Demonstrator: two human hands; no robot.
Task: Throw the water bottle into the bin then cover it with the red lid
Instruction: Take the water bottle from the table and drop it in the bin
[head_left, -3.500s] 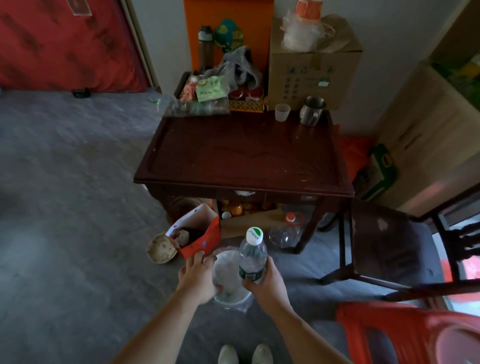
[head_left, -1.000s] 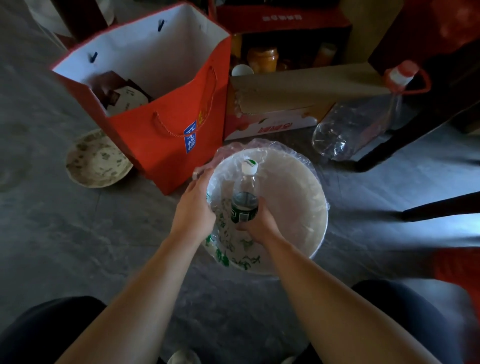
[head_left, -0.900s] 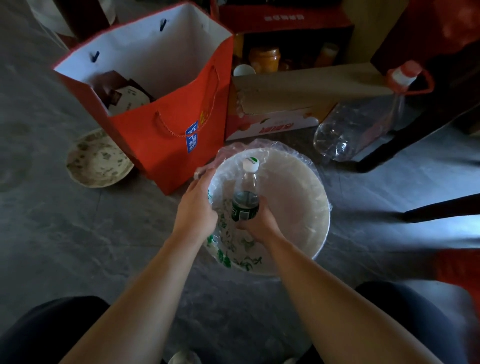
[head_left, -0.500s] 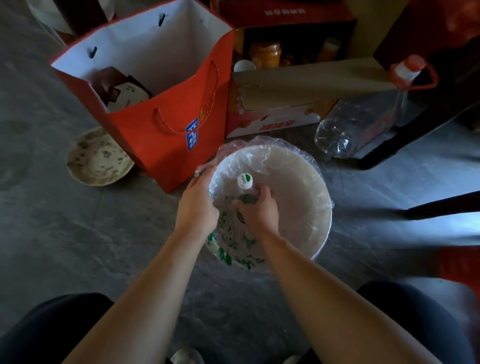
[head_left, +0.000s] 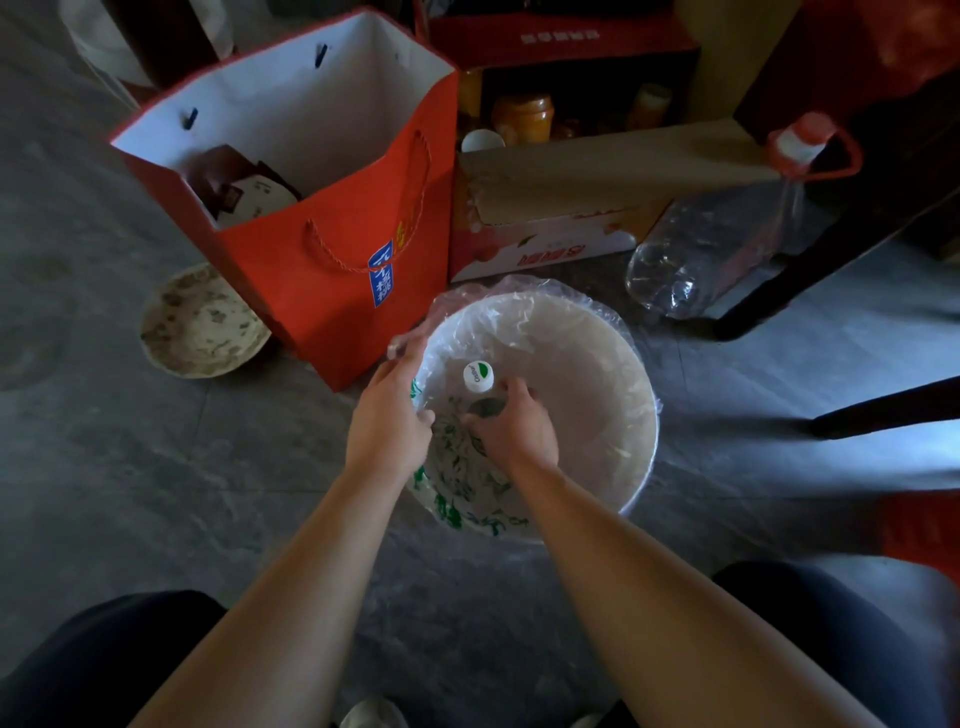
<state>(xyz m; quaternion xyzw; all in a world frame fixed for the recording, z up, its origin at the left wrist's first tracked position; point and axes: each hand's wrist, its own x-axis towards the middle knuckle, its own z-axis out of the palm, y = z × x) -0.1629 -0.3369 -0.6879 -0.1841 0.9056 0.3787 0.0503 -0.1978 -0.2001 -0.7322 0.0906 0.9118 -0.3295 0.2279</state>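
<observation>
Head view, looking down at the grey floor (head_left: 130, 467): right hand (head_left: 511, 431) reaching into the round white bin lined with clear plastic film (head_left: 631, 387), wrapped around the upper body of the clear plastic water bottle with a white and green cap (head_left: 478, 376), cap pointing up toward the camera and the bottle standing nearly upright inside the bin. Best done by lowering the bottle further before letting go, so that it settles against the liner and does not tip the light bin or bounce out; only then worth loosening the grip and drawing the arm clear. Right fingers (head_left: 514, 388) curled tight around the bottle, grasping it just below the cap, not yet released. Left hand (head_left: 387, 415) resting on the near left rim, its fingers (head_left: 402, 358) bent over the edge and pressing on the crumpled film, apparently steadying the bin; nothing else held there. No red lid clearly visible anywhere, so probably to be looked for after the drop. Just beside the bin, a tall red paper gift bag with a rope handle (head_left: 337, 249), a cardboard box (head_left: 571, 208), a large empty clear jug with a red cap ring (head_left: 717, 249) and a patterned shallow dish (head_left: 202, 322).
</observation>
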